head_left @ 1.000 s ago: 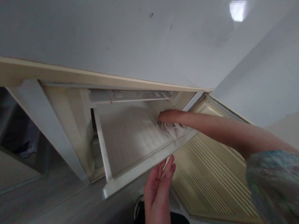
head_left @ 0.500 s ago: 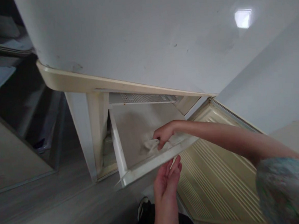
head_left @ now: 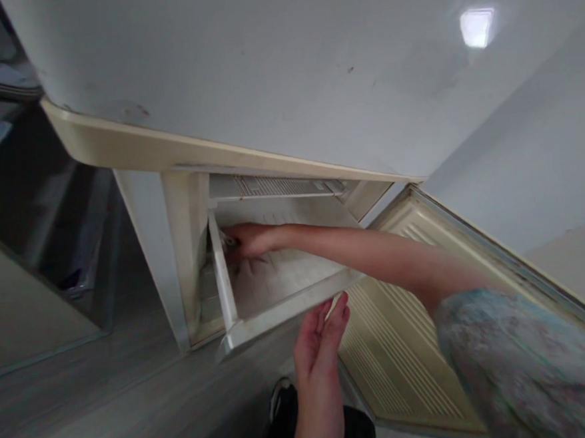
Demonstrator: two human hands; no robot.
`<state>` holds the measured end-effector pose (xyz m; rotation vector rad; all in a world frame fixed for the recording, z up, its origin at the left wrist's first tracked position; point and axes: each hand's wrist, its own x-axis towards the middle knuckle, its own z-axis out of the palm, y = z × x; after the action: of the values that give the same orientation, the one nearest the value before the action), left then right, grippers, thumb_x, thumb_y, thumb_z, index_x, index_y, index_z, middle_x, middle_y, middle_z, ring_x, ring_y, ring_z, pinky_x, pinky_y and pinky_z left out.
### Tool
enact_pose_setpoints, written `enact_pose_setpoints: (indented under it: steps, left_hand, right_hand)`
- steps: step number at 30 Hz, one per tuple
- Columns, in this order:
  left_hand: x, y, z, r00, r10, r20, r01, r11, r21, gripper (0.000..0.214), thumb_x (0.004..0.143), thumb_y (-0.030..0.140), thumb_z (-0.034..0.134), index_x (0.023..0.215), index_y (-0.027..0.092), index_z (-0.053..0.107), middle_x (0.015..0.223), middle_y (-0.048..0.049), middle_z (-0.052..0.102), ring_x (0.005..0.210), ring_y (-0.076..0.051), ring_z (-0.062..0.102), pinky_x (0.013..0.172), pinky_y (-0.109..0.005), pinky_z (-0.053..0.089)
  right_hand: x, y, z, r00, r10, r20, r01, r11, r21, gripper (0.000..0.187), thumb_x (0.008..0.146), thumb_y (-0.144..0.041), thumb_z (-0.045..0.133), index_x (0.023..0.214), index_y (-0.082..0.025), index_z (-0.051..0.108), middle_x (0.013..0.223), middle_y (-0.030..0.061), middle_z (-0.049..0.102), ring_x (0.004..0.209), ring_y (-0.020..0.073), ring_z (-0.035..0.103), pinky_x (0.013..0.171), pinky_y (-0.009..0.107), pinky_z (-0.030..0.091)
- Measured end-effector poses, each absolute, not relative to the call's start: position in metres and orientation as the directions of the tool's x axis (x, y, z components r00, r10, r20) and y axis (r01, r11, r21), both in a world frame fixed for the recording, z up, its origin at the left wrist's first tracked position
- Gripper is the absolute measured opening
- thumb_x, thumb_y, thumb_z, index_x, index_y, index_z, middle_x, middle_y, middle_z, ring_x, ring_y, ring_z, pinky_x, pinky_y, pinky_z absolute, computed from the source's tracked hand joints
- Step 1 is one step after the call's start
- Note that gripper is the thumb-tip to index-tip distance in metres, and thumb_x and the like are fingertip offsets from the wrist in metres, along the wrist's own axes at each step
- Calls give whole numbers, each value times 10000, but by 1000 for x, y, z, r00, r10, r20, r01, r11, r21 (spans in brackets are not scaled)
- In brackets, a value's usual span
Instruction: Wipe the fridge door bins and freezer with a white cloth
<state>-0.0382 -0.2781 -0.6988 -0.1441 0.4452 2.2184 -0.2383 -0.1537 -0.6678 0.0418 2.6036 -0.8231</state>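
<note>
A white drawer is pulled out of the bottom of an open fridge. My right hand reaches deep into its far left corner, pressing a pale cloth that is mostly hidden under my fingers. My left hand is under the drawer's front edge, palm up with fingers straight, touching or nearly touching the edge. My right arm crosses the drawer from the right.
The cream fridge door hangs open at the right, its ribbed inner face showing. A vent grille sits above the drawer. The white fridge top fills the upper view. Grey wood floor lies at the left, and a dark shoe below.
My right hand with the cloth has swept from the drawer's right side across to its far left corner. My left hand stays under the front edge. The view shifted slightly.
</note>
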Motion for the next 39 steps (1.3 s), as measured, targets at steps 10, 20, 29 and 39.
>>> enact_pose_setpoints:
  steps: [10,20,29,39]
  left_hand:
    - [-36,-275,-697,-620,759,-199,-773,-548,320,326,804,322,872,1103,203,822,1257,-152,736,1249,-296,674,1123,-391,533]
    - [-74,-272,-684,-718,634,-285,-691,-601,402,219,581,177,916,765,121,809,1037,-188,780,1135,-410,708,1024,-430,604]
    - [-134,-237,-657,-745,576,-335,-646,-502,575,249,782,-14,467,759,39,709,1018,-219,753,1060,-299,752,942,-361,640]
    - [-185,-196,-659,-772,551,-317,-572,-385,724,385,708,-91,387,882,90,679,979,-133,732,978,-226,752,894,-323,658]
  right_hand:
    - [-131,-73,-654,-262,47,-964,391,918,-62,288,775,-22,671,1029,-97,784,653,-54,648,570,95,574,614,187,464]
    - [-83,-54,-543,-814,443,-375,375,895,243,347,961,-9,482,1254,11,666,1301,278,664,1231,345,637,984,369,475]
    - [65,-109,-508,-844,529,91,522,848,-90,188,945,-37,471,1027,-139,606,963,99,681,828,206,612,734,303,409]
    - [177,-216,-681,-649,726,-227,449,124,-885,308,1064,-465,404,966,-237,586,971,69,692,928,212,660,800,329,529]
